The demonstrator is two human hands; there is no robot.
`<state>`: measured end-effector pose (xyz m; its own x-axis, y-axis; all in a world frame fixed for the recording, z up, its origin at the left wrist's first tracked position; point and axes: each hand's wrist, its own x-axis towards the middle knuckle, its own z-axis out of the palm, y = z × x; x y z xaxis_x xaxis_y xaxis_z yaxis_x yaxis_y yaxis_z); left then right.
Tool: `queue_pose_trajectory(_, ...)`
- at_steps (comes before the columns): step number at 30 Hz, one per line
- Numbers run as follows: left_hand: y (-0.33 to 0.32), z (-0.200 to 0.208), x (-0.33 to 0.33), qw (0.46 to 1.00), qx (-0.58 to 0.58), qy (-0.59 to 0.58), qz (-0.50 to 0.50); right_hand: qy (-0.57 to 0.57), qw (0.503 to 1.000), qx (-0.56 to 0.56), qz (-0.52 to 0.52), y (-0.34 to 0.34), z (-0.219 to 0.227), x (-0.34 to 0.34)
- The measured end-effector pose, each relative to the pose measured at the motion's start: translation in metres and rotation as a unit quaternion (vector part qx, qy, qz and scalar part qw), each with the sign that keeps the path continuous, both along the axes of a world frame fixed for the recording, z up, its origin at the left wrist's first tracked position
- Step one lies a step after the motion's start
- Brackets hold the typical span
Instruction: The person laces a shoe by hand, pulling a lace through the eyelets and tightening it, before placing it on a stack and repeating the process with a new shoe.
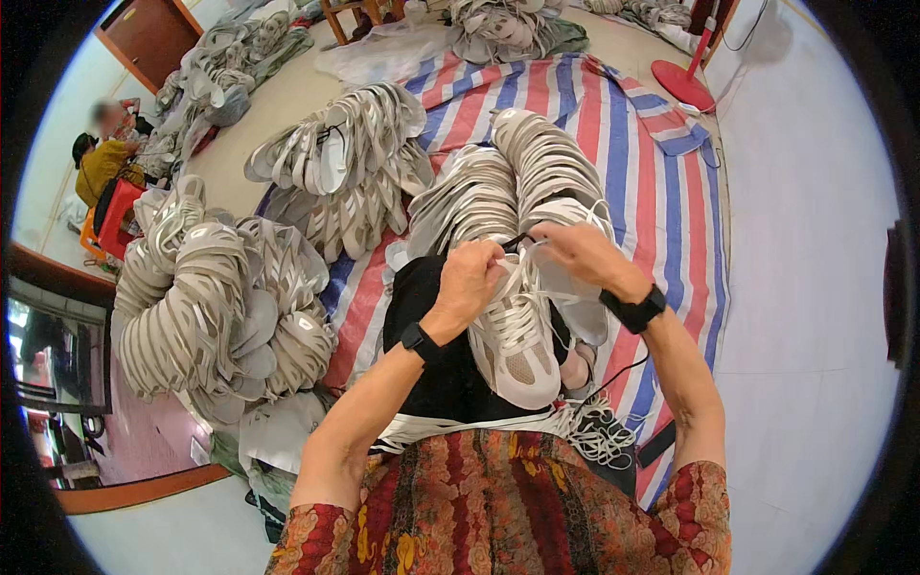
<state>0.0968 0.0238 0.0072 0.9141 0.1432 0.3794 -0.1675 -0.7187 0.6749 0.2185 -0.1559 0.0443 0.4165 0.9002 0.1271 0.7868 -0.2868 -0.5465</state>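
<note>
A white and beige shoe upper (517, 335) with white laces lies across my lap, its toe toward me. My left hand (470, 283) is closed at the left of its ankle opening, and my right hand (583, 257) is closed at the right. Between my fingertips runs a short black cord (517, 241), pinched from both sides. Just beyond my hands, two long rows of nested shoe uppers (551, 158) stretch away over the sheet. Another pale upper (583, 311) sits under my right wrist. My fingertips partly hide the cord.
A striped red, white and blue sheet (676, 220) covers the floor. Bundles of stacked uppers (192, 297) stand at my left, with more (335, 144) beyond. Loose white laces (602, 436) lie by my right side. A red round stand base (682, 86) is far right. Another person (105, 168) sits far left.
</note>
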Motion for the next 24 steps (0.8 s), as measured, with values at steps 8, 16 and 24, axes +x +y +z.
queue_pose_trajectory(8,-0.016,-0.010,-0.003,0.994,0.090,-0.029,-0.052,0.024,0.996,0.066,0.050,-0.014,-0.007,0.000)
queue_pose_trajectory(16,-0.031,-0.010,-0.003,0.990,0.128,-0.022,-0.051,-0.107,0.986,-0.020,0.130,0.000,-0.015,-0.010)
queue_pose_trajectory(24,-0.034,-0.008,0.001,0.979,0.190,-0.015,-0.070,-0.057,0.990,0.015,0.130,0.001,-0.019,-0.007)
